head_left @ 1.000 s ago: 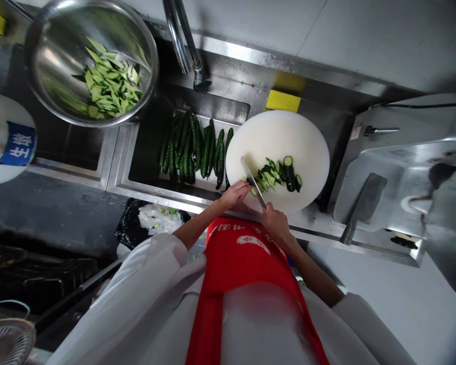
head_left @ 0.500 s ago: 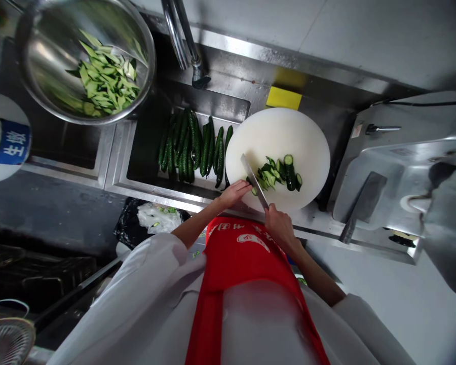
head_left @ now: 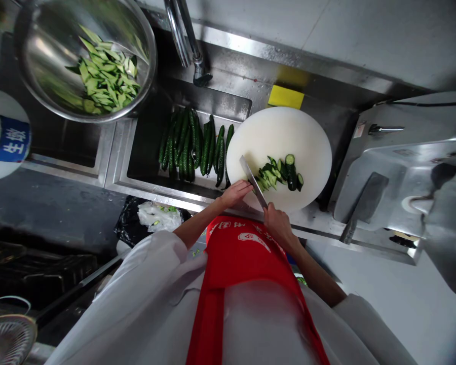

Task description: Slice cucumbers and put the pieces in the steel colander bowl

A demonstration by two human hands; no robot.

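Right hand (head_left: 276, 223), one of two at work: fingers wrapped closed around the handle of one knife (head_left: 254, 181). Blade lies slantwise over the board, tip pointing away from the body and toward the left.

Left hand (head_left: 237, 193): fingers held close together, reaching over the board's near left edge, tips just beside the blade. Underside hidden; cannot tell whether they pinch a piece.

Under and around the blade, one white oval cutting board (head_left: 281, 132). On it, right of the knife, one loose heap of cut cucumber (head_left: 268, 177), pieces overlapping, no sure count. At the heap's right end, at least two thicker chunks (head_left: 291, 175); one shows a pale round cut face.

Left of the board, one sink basin with whole cucumbers (head_left: 186, 147) lying roughly side by side, about a dozen. Overlap prevents an exact count. The rightmost lies close against the board's edge.

Behind the board, one yellow block (head_left: 286, 97). Above the basin, one faucet (head_left: 198, 66).

Farther left, one large steel bowl (head_left: 26, 66) with one mound of cucumber slices (head_left: 106, 76), too many to count. Beyond it, one white container with one blue label (head_left: 11, 139).

Far right, one metal machine (head_left: 349, 182), a second blade, a broad cleaver (head_left: 367, 203), resting on it.

Below the basin, one black bag (head_left: 131, 218) with clear plastic on top. Lower left corner, one fan (head_left: 7, 337).
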